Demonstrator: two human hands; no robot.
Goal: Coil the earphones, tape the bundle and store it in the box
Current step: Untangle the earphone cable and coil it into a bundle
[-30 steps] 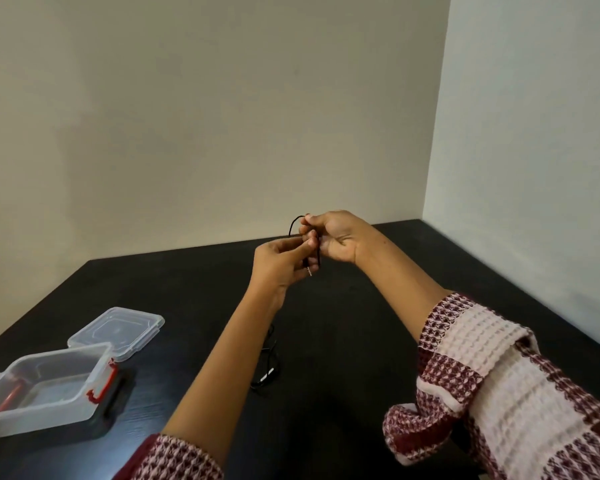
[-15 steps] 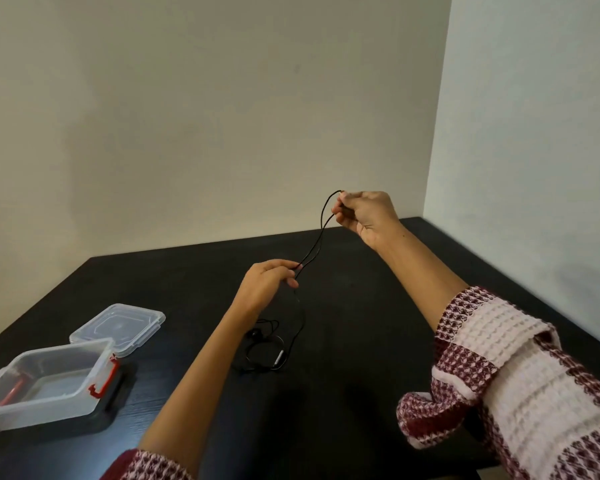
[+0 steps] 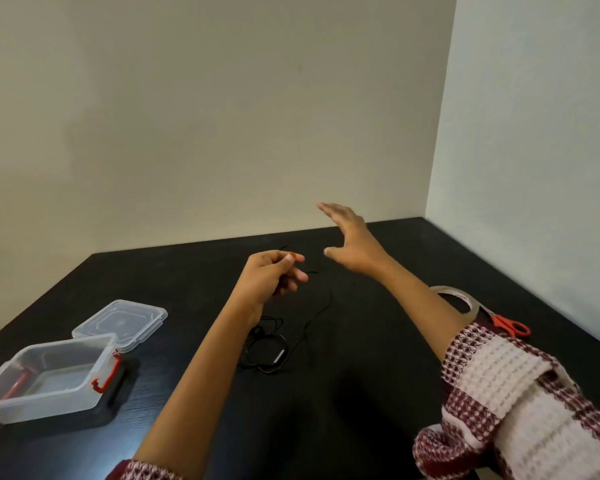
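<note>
Grip, left hand [image 3: 269, 277]: fingers curled, thumb and forefinger pressed together on the black cord of the earphones [image 3: 274, 351], held raised above the table [image 3: 343, 410]
Grip, right hand [image 3: 352, 244]: spread wide, palm turned leftward, thumb apart from the fingers, holding nothing; raised to the right of the left hand and clear of the cord
Box [image 3: 51, 377]: clear plastic, open, with red latches; stands far left of the earphones, near the table's left edge; something red shows through its far wall, too blurred to name
Lid [image 3: 120, 323]: clear plastic, lying flat just behind the box and to its right, left of the earphones
Earphones: loose black loops with a small inline piece lying on the table below the left forearm; one strand runs up from the loops and curves toward the pinching left hand
Tape roll [image 3: 459, 299]: pale ring lying well to the right of the earphones, partly hidden behind the right forearm
Scissors [image 3: 511, 326]: red handles showing just right of the tape roll, blades hidden
Sleeves [image 3: 520, 410]: maroon and cream knit, pushed up both forearms
Table: black surface, set into a corner of pale walls
</note>
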